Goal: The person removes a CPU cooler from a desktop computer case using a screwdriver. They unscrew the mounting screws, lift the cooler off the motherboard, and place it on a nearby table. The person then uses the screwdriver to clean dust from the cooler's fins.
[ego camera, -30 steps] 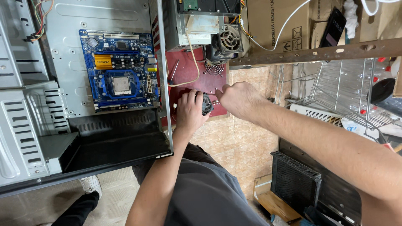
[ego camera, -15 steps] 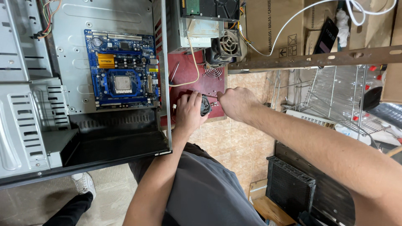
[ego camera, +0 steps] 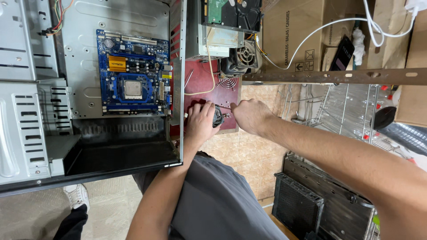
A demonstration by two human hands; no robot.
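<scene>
Small black cooler fan point(ego camera: 217, 116), on red board point(ego camera: 202, 84) at 3 o'clock of open computer case point(ego camera: 26, 133): left hand point(ego camera: 200, 122) clasped around it, right hand point(ego camera: 250, 115) at its 3 o'clock, fisted on thin screwdriver point(ego camera: 223, 106).

Your left hand point(ego camera: 200, 122) on a black round fan point(ego camera: 217, 116), dark red board point(ego camera: 202, 84) under it, blue motherboard point(ego camera: 132, 84) with a yellow patch, silver-grey case point(ego camera: 26, 111), your grey shirt point(ego camera: 222, 200), beige mottled floor tiles point(ego camera: 249, 155), white cable point(ego camera: 311, 38).
</scene>
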